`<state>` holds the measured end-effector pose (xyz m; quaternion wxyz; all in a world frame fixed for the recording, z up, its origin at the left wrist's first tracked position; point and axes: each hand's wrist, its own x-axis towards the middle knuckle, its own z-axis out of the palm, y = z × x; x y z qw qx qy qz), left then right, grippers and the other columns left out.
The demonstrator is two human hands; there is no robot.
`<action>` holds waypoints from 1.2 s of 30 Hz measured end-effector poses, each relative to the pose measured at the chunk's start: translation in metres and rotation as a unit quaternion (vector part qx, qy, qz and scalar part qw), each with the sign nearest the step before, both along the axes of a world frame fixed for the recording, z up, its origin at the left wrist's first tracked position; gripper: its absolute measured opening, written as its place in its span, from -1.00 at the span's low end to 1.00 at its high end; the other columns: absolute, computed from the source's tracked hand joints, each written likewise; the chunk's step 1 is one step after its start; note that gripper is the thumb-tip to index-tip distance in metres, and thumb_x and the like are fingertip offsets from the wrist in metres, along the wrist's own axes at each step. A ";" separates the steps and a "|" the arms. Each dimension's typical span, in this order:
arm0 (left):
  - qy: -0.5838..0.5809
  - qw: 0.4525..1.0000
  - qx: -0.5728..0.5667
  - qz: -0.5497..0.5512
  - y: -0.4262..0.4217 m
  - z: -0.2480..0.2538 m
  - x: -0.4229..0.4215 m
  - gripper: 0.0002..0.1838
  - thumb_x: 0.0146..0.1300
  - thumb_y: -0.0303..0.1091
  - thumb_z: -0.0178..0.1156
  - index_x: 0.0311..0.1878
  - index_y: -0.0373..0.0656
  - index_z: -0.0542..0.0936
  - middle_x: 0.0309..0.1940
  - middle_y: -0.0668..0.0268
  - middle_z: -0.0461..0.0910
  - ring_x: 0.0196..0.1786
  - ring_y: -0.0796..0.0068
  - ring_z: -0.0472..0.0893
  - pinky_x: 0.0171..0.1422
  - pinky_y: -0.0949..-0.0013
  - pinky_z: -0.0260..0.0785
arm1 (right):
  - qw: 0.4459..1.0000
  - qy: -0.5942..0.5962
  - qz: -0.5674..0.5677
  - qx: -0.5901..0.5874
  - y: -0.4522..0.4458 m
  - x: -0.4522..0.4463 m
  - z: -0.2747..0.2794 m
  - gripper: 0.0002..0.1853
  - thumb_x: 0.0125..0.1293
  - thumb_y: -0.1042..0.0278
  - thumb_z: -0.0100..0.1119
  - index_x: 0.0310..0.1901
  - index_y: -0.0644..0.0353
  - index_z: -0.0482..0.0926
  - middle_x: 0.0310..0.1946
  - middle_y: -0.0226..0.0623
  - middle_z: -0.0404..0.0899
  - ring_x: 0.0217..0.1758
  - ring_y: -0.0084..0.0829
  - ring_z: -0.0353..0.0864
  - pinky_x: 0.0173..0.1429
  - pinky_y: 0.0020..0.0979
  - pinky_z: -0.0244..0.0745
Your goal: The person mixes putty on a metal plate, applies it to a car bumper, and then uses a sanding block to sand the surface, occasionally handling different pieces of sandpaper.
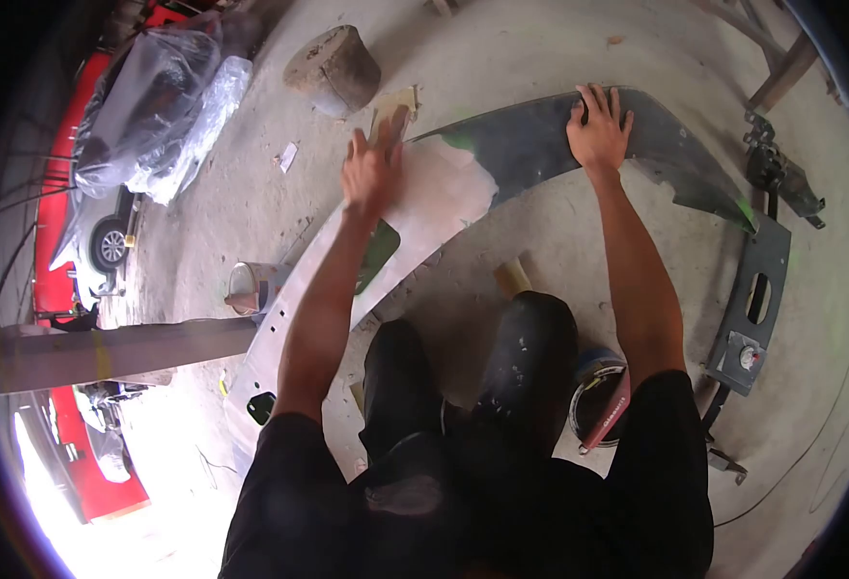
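A long curved car bumper (530, 159) lies across the floor in front of my knees. Its right stretch is dark grey; the left stretch is coated pale pinkish white, with green showing at some edges. My left hand (374, 169) is over the pale coat near the far edge, fingers spread and slightly blurred. A tan piece like sandpaper (400, 99) shows just past its fingertips; whether they touch it I cannot tell. My right hand (600, 130) rests on the dark part, palm down with fingers spread.
A stump-like block (334, 72) stands beyond the bumper. By my right knee is a round tin (588, 410) with a red tool (610, 415) across it. A bucket (246, 282) and grey post (135, 349) are left. Another grey part (760, 299) lies right.
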<state>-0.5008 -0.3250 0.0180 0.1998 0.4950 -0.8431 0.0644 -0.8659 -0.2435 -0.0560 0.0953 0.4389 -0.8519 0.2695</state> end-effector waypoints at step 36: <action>-0.013 0.999 0.032 0.006 0.039 0.019 0.143 -0.52 0.42 -0.17 0.29 0.38 0.06 0.58 -0.05 0.02 0.46 0.01 -0.14 0.64 0.00 -0.10 0.59 | 0.998 0.034 0.003 0.049 -0.002 -0.002 -0.010 -0.49 0.62 0.00 -0.19 0.55 -0.45 0.34 0.66 -0.67 0.19 0.78 -0.33 -0.03 0.82 0.09 -0.22</action>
